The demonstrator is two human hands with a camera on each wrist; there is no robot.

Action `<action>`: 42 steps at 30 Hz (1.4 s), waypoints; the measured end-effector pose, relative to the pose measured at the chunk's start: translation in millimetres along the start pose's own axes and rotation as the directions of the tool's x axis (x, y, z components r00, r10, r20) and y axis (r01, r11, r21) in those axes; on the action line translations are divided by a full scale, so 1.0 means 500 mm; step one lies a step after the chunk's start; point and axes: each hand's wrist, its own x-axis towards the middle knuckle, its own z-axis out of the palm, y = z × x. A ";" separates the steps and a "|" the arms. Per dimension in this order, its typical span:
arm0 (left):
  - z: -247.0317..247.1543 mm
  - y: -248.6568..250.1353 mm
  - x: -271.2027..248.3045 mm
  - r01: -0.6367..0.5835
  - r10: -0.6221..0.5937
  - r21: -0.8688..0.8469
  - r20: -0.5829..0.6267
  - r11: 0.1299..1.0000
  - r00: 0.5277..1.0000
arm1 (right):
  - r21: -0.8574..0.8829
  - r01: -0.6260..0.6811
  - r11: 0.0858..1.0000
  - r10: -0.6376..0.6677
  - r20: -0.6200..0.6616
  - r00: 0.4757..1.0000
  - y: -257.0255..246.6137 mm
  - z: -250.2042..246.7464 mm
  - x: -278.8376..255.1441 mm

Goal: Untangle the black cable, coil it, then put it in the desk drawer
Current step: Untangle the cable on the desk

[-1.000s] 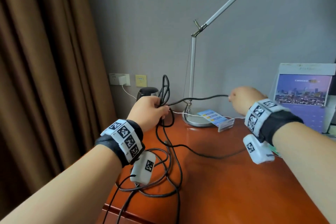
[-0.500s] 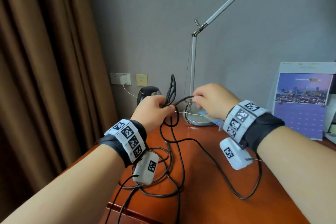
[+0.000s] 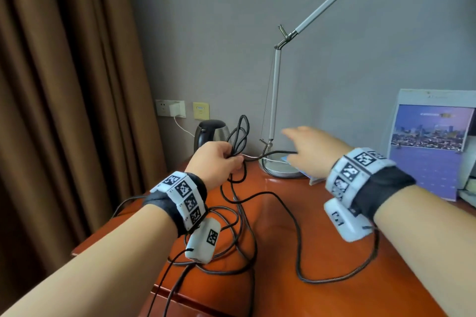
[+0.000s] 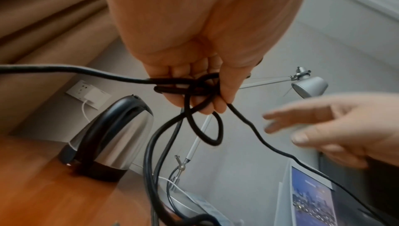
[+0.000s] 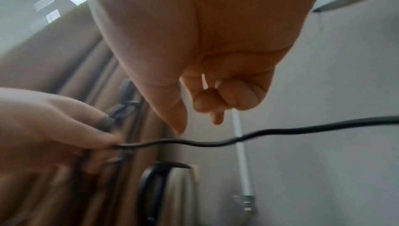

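my left hand [image 3: 215, 159] grips bunched cable [image 3: 239, 134] loops right of kettle [image 3: 211, 132] | my right hand [image 3: 313, 149] beside it, fingers loose, holding nothing

Bare forearms; black wristbands [image 3: 164, 201] carry white marker blocks, seemingly wired.

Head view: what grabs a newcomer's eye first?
The left hand gripping a bunch of cable loops above the desk, with the slack sprawled in loose curves over the wood below. Next, the right hand, fingers loose, by the strand leading off the bunch, not gripping it. Behind them stand a lamp and a kettle against the wall.
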 end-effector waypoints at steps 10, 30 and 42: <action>-0.009 0.007 0.008 -0.069 0.068 -0.031 -0.036 0.997 0.997 | 0.130 0.172 0.976 -0.155 -0.135 0.979 -0.061 0.008 0.004; 0.009 0.030 0.004 -0.121 0.120 -0.006 -0.015 0.993 0.993 | 0.120 0.187 0.975 -0.187 -0.013 0.982 -0.074 0.009 0.024; -0.018 -0.038 0.003 -0.014 0.012 -0.025 -0.067 1.000 0.998 | -0.120 -0.336 0.934 0.343 0.041 0.938 0.122 -0.003 0.018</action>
